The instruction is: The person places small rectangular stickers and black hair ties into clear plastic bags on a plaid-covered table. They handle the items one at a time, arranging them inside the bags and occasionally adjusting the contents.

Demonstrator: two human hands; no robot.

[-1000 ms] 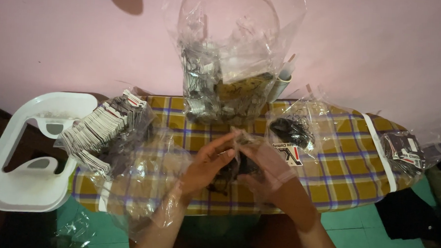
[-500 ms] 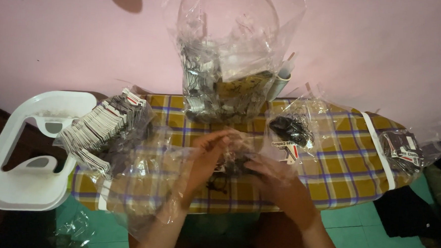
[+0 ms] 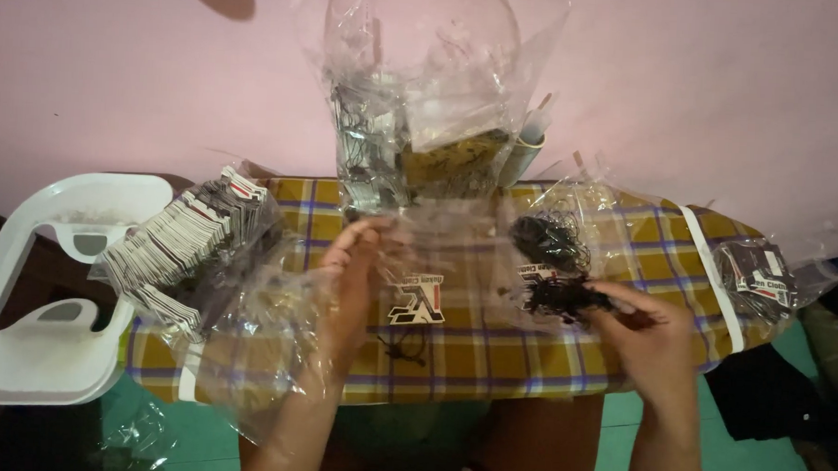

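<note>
- The left hand lies on the plaid ironing board, fingers loosely curled on a clear plastic sleeve, beside a printed card tag.
- The right hand pinches a tangle of black string loops near their open clear bag.

Tag (centre) left of strings.
</note>
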